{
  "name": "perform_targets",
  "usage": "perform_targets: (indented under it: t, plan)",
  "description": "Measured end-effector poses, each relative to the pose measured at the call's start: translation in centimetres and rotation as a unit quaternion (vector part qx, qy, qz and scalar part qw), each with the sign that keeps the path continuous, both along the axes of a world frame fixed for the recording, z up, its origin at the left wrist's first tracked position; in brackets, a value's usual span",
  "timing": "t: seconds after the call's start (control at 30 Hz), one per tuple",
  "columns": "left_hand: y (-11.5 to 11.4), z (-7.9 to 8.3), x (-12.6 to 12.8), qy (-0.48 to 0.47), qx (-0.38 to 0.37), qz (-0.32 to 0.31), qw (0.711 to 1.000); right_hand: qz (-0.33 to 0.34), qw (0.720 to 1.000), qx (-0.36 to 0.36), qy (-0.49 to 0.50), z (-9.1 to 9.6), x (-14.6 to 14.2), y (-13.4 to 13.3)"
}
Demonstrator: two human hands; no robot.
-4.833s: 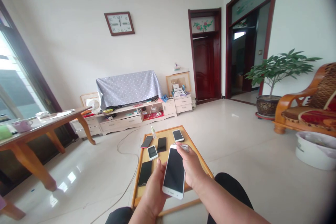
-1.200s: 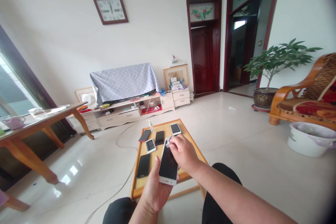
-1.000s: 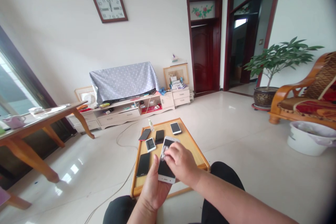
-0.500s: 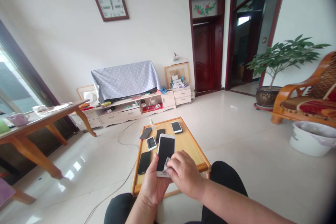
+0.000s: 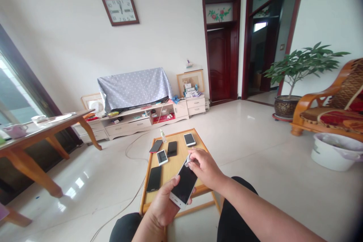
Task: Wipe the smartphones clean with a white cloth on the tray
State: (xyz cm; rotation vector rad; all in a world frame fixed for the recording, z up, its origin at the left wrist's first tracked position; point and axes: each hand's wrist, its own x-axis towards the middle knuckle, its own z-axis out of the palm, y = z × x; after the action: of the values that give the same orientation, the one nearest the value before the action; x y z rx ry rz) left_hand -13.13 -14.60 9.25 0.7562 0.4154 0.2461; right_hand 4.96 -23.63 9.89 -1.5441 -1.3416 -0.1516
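A home living room, wooden armchair (image 5: 312, 115), potted plant (image 5: 286, 106), wall clock (image 5: 120, 10)

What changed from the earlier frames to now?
The left hand keeps hold of the white-framed smartphone, now tilted to the right. The right hand moved up to the phone's upper end, pinching a small white wipe. The five other phones on the wooden table stayed put.

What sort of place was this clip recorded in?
Probably the living room of a home: there is a low drawer cabinet with a dotted cloth draped over something on it, a wooden armchair with red cushions, and a potted plant.
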Motion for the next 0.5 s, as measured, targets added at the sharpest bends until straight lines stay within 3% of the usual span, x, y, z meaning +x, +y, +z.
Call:
perform_targets:
  t: [0.13,0.27,0.4,0.5]
  plan:
    - [1.8,-0.3,-0.2,0.010,-0.005,0.013,1.000,-0.030,0.993,-0.031,0.107,-1.5,2.4,0.3]
    - [3.6,-0.9,-0.3,0.006,-0.008,0.000,1.000,-0.058,0.997,-0.046,-0.005,-1.6,2.9,0.0]
    - [5.2,-1.4,-0.4,0.032,-0.022,-0.042,0.998,-0.006,0.985,-0.104,-0.137,-1.0,2.5,0.3]
    - [6.5,-2.2,-0.3,0.049,-0.029,-0.066,0.996,0.036,0.987,-0.103,-0.119,-1.6,2.8,1.7]
